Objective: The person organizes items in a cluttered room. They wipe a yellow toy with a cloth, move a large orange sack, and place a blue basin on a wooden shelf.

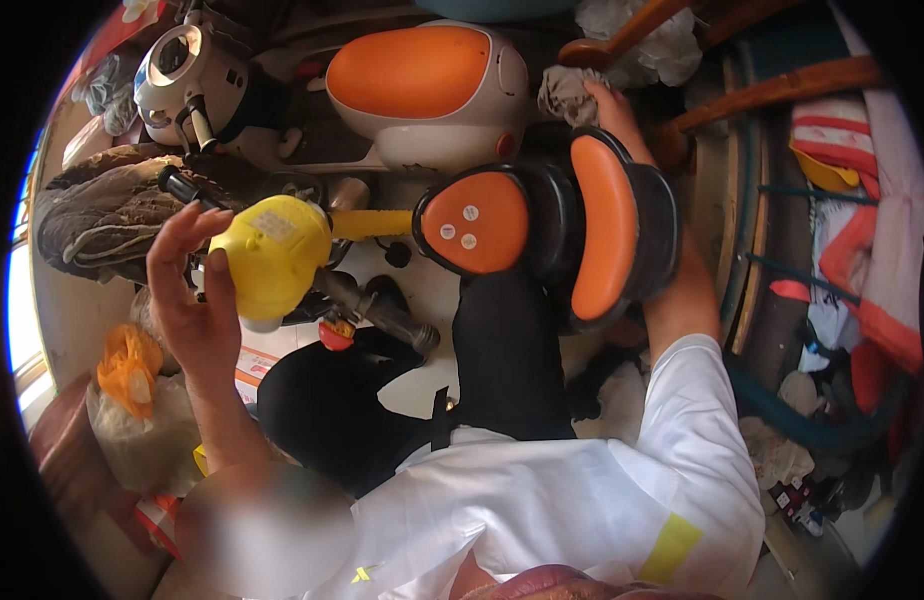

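Observation:
My left hand is at the edge of the yellow plastic handlebar cover of a child's ride-on vehicle, with thumb and fingertips against it. A black handlebar grip sticks out beyond my fingers. A yellow bar runs from the cover to the orange padded seat, which bears several round stickers. Behind that seat stands a curved orange backrest with a black shell. My right arm reaches past the backrest, and my right hand holds a crumpled grey cloth beside a second, white-and-orange ride-on toy.
The toy's white front is at upper left, above a brown bundle. Wooden legs and a teal metal frame hem in the right side. Plastic bags lie at lower left. A second dark grip points towards my knees.

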Available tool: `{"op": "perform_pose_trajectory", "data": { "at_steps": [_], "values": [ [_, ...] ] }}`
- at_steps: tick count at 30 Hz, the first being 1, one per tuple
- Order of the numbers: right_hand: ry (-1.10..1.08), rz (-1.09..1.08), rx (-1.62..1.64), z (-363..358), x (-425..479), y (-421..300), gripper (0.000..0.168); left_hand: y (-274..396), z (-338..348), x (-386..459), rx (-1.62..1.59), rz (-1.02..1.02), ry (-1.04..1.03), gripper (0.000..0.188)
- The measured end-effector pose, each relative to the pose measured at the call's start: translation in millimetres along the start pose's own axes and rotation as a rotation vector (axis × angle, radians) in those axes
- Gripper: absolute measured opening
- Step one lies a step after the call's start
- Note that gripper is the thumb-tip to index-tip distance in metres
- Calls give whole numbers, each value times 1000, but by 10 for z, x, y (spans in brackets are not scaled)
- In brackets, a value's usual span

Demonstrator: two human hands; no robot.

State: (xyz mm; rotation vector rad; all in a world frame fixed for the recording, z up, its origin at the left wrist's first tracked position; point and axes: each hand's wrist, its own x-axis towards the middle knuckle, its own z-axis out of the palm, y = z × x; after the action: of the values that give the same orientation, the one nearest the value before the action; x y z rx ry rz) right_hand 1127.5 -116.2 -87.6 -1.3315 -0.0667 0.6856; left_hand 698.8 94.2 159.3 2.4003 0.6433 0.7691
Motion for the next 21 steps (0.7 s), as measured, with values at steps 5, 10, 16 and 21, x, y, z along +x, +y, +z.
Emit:
{"op": "perform_pose_trajectory", "data": {
  "at_steps": [5, 10, 16, 21],
  "values": [
    [-306, -338, -399, 569, 644, -124, 40, -309, 188, 80, -196, -49, 44, 37],
    [-104, -1015, -1063, 895, 681, 434, 49, -298, 220, 127, -317, -107, 24, 38],
    [-148, -429, -1040, 601, 855, 329, 45, -297, 175, 91, -348, -186, -16, 36],
    [-289, -548, -885, 756, 643, 135, 51, -318, 190, 49, -342, -162, 41, 37]
  ]
}}
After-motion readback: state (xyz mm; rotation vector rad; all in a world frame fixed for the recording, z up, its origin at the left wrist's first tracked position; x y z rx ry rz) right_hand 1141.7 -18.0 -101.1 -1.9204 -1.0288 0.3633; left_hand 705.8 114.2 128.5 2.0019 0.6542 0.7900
